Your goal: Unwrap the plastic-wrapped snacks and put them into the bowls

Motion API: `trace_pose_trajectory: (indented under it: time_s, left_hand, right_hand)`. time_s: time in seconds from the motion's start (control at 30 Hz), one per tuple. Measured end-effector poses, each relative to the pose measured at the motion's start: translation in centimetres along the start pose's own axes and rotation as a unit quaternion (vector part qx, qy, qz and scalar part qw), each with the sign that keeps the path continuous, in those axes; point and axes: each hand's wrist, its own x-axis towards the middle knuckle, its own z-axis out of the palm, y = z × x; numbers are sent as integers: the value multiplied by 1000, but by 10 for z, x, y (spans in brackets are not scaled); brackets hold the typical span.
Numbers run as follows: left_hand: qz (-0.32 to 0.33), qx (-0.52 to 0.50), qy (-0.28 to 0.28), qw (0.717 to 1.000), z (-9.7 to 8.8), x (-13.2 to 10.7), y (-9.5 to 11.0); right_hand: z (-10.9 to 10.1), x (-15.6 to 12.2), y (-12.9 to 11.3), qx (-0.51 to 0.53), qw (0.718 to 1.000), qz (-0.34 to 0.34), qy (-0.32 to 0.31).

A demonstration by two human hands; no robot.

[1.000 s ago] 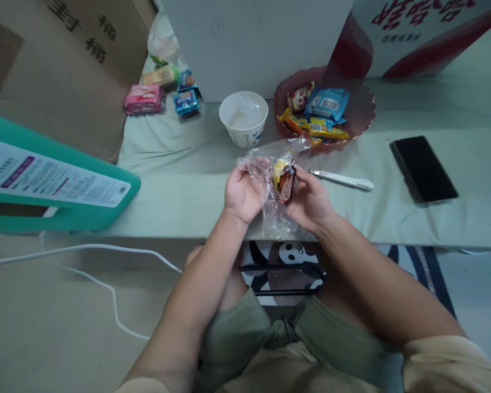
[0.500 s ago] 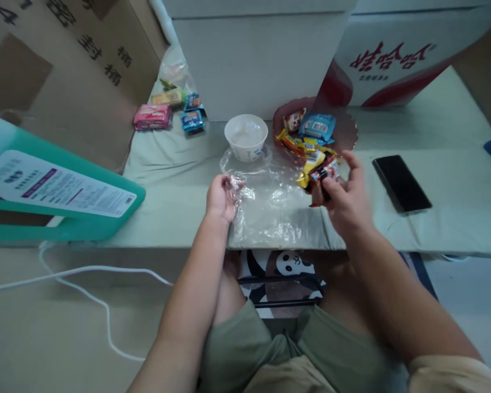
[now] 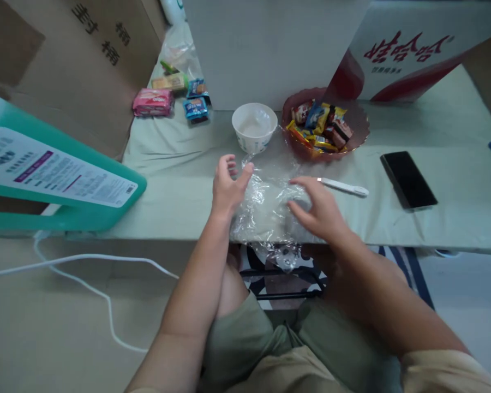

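A clear, crinkled plastic bag (image 3: 262,204) lies at the table's front, part of it hanging over the edge. At its left side is my left hand (image 3: 229,188), thumb and fingers apart, holding nothing. My right hand (image 3: 317,210) reaches over the bag's right side with thumb and forefinger spread and nothing between them; I cannot tell whether it touches the film. Behind the bag stands a white bowl (image 3: 253,142). To its right, a reddish glass bowl (image 3: 323,155) contains several wrapped snacks (image 3: 321,123). Beyond my right fingertips lies a white-handled knife-like tool (image 3: 346,187).
A black phone (image 3: 408,180) lies at right. Far left on the table are a pink packet (image 3: 153,102) and blue packets (image 3: 196,109). A green jug (image 3: 85,191), a cardboard box (image 3: 85,82) and white cartons (image 3: 278,54) surround the area. A white cable (image 3: 106,256) trails at lower left.
My right hand has let go of the wrapped snacks, now in the reddish bowl, and moved left over the bag. The bag has slid toward me. The white-handled tool has come into sight.
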Motion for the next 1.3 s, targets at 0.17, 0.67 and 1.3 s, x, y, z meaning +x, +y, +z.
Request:
trace_pose_trajectory:
  time_s: [0.17, 0.67, 1.3]
  left_hand:
    - [95, 142, -87, 981, -12, -30, -6]
    - [-86, 114, -59, 988, -50, -12, -20]
    - [-256, -209, -9, 944, -32, -4, 10]
  right_hand:
    - [29, -29, -21, -76, 968, -23, -238]
    - [-20, -37, 40, -113, 959, 40, -256]
    - [3, -64, 2, -10, 980, -162, -113]
